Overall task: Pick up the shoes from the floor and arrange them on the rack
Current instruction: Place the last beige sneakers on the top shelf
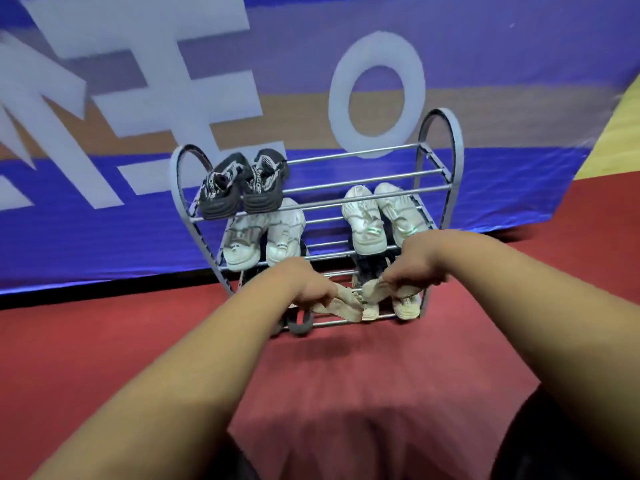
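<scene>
- A blue banner [104, 220] fills the upper frame, with red floor [346, 358] below.
- The rack [440, 133] stands at centre against the banner.
- A black pair [242, 188] sits on the top tier at left. The left white pair [263, 237] and right white pair [377, 216] sit on the tier below.
- The left hand [304, 282], just below centre, grips a beige shoe [341, 304].
- The right hand [415, 265], to its right, grips a second beige shoe [377, 289].
- The two shoes touch between the hands, in front of the lowest tier.

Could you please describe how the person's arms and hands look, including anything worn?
The left arm and right arm are bare, with no sleeves in view. The left hand and right hand wear no gloves; no watch, ring or bracelet is visible.
</scene>
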